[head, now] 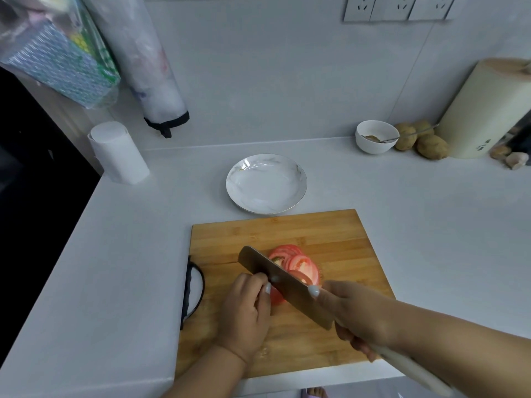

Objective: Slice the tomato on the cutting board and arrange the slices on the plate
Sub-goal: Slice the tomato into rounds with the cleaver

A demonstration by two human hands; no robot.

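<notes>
Red, wet tomato [277, 297] stub looks slippery and soft, so left hand [247, 308] fingers curl on it at 9 o'clock of the knife [284, 285] gripped by right hand [356, 317]

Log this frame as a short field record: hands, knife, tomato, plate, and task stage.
left hand: fingers curled on the uncut tomato piece, steadying it on the cutting board
right hand: grips the knife by its pale handle
knife: blade angled across the tomato, beside the left fingertips
cut slices: fanned on the board past the blade
plate: beyond the board, no slices on it
stage: slicing under way, arranging not yet begun
</notes>
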